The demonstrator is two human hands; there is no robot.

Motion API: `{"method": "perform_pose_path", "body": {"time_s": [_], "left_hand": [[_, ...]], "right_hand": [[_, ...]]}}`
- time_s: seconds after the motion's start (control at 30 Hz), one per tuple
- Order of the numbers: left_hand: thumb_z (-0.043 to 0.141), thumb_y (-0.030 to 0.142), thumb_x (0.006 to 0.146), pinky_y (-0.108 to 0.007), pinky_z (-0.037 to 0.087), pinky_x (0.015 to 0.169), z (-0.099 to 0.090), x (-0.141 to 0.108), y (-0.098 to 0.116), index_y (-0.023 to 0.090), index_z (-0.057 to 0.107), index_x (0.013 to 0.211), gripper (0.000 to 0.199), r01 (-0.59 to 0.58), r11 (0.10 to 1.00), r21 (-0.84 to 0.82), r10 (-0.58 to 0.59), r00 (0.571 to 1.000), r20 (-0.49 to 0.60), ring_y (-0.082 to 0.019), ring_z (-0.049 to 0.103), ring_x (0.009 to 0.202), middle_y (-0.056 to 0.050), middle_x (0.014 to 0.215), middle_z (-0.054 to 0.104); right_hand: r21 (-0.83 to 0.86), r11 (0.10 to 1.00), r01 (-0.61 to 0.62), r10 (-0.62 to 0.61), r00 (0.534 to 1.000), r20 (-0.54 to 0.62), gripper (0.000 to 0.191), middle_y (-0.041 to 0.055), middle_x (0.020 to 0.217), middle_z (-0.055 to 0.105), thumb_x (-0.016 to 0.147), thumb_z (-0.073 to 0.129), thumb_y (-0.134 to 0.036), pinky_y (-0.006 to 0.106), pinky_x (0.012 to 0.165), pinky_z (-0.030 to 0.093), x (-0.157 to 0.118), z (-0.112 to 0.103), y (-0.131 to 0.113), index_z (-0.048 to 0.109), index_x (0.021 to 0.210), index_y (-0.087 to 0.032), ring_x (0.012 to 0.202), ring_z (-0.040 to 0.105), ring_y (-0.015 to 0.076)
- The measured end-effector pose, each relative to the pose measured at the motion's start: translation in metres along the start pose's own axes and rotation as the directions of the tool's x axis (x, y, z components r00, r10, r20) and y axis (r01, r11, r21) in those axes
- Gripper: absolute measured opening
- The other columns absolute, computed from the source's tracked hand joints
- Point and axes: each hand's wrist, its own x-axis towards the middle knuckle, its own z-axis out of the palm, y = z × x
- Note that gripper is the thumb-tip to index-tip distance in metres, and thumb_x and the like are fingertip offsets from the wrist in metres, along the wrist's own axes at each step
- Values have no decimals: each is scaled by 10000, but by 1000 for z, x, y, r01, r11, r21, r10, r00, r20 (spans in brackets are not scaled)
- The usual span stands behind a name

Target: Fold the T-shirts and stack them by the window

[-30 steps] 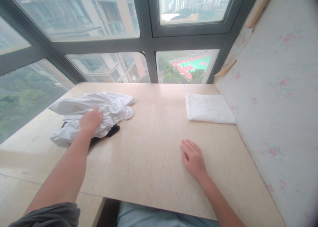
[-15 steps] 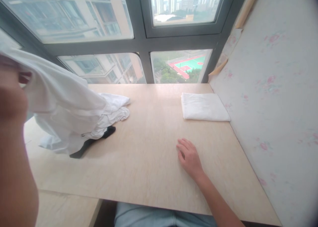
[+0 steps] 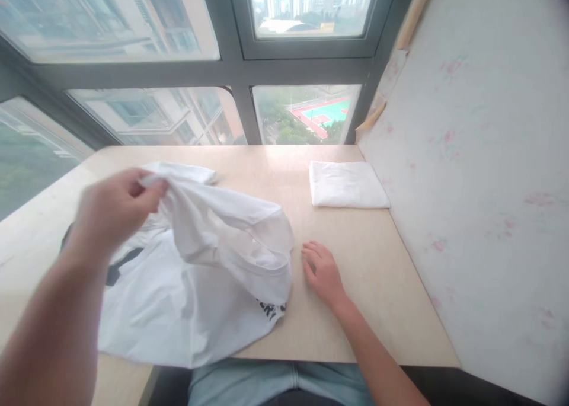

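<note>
My left hand (image 3: 127, 201) is closed on a bunched edge of a white T-shirt (image 3: 208, 311), lifting that part off the tabletop. The shirt spreads across the left and middle of the table, its collar opening toward the right and some black lettering showing near its lower right. My right hand (image 3: 322, 272) lies on the table just right of the shirt, fingers loosely bent and holding nothing. Beyond it, a folded white cloth (image 3: 349, 185) lies flat near the wall. Under and behind the shirt, more white fabric (image 3: 182, 172) and a black piece (image 3: 122, 268) show partly.
The pale wooden tabletop (image 3: 377, 311) reaches back to the grey window frame (image 3: 242, 115). A wall with floral paper (image 3: 489, 204) bounds it at the right. The table's front edge runs above my legs (image 3: 249, 385) in light blue trousers.
My left hand has come from the far left toward the middle, drawing the T-shirt right and laying it across the table. The right hand stays resting. The view has shifted slightly.
</note>
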Motion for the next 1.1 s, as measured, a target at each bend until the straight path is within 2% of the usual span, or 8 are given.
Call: {"method": "perform_pose_path", "body": {"time_s": [0.07, 0.13, 0.27, 0.4, 0.67, 0.8, 0.93, 1.1], "left_hand": [[603, 466, 868, -196, 338, 596, 31, -32, -1, 167, 700, 942, 322, -62, 995, 84, 40, 968, 249, -115, 541, 620, 38, 653, 620], [574, 452, 882, -225, 314, 568, 59, -73, 0, 197, 679, 1083, 340, -76, 991, 112, 35, 943, 332, -157, 566, 653, 18, 709, 654], [513, 333, 931, -251, 393, 607, 94, -163, 17, 240, 634, 1192, 303, -109, 992, -68, 119, 979, 164, -143, 579, 617, 33, 701, 627], [512, 255, 940, -298, 471, 823, 107, -213, 40, 202, 642, 1169, 269, -261, 956, -135, 270, 962, 47, -208, 631, 914, -63, 985, 671], [540, 186, 897, -433, 467, 873, 117, -196, 37, 167, 550, 1289, 393, -311, 950, -7, 309, 942, 128, -271, 613, 925, -95, 991, 661], [465, 164, 931, -362, 492, 839, 108, -186, 24, 165, 539, 1276, 353, -220, 954, -204, 232, 972, 32, -220, 620, 907, -73, 978, 650], [425, 176, 935, -339, 496, 872, 85, -175, 1, 159, 572, 1255, 352, -102, 927, -362, 71, 993, -97, -211, 597, 974, -83, 1016, 614], [476, 266, 931, -333, 507, 863, 51, -155, -21, 168, 622, 1237, 353, 15, 887, -461, -78, 990, -117, -205, 627, 959, -90, 1102, 640]], "right_hand": [[25, 1000, -10, 10, 1000, -2, 292, 80, 1224, 679, 905, 485, -169, 460, 1100, 414, 0, -1, 0, 686, 1114, -205, 1243, 554, 235], [47, 999, -26, 26, 1000, -4, 293, 75, 1217, 682, 904, 484, -173, 463, 1104, 409, 0, -1, 0, 685, 1115, -207, 1241, 554, 239], [112, 984, -136, 141, 989, -37, 296, 81, 1186, 692, 896, 490, -194, 462, 1053, 452, 4, -2, 0, 679, 1124, -217, 1161, 603, 244], [142, 985, -103, 108, 994, -33, 318, 106, 1206, 673, 860, 535, -199, 472, 1044, 458, 26, 2, -9, 659, 1153, -200, 1152, 597, 255], [-53, 966, 254, -243, 957, 157, 419, 131, 1433, 509, 806, 605, -145, 479, 1111, 380, 98, 37, -43, 631, 1222, -193, 1346, 421, 286], [-139, 950, 280, -238, 936, 259, 206, 104, 1098, 703, 841, 581, -124, 441, 1062, 408, 114, 41, -31, 702, 990, -198, 1112, 599, 249], [-22, 984, 177, -172, 974, 150, 179, 64, 911, 734, 929, 540, -241, 359, 950, 475, 114, 10, -26, 716, 929, -208, 905, 665, 206], [261, 963, -63, 49, 997, 62, 313, 30, 847, 724, 910, 588, -482, 261, 669, 493, 114, -66, -47, 729, 910, -202, 760, 647, 174]]}}
